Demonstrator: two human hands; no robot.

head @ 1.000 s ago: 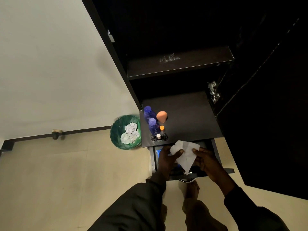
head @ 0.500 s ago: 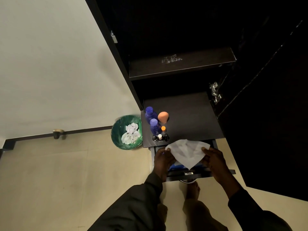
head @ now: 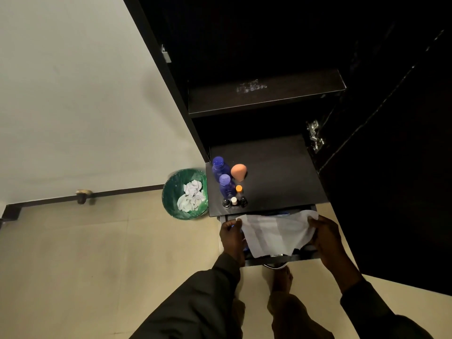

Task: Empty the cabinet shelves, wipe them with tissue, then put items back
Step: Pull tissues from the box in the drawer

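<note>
**Tissue spread between both hands, shelves ahead and above**

Your left hand (head: 231, 237) pinches the tissue (head: 276, 234) at its left corner. The sheet stretches crosswise, long axis side to side, over the open drawer (head: 281, 258). Your right hand (head: 326, 234) pinches the right edge. The lower shelf (head: 276, 167) lies just beyond both hands, bottles (head: 223, 177) on its left; its bare right side seems nearer your right hand.

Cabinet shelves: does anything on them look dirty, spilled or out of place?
Yes. The upper shelf has a whitish smudge near its middle, pale against the dark board; it looks like dust or residue. On the lower shelf the blue bottles and small items stand upright at the left front corner. Nothing is spilled.
</note>
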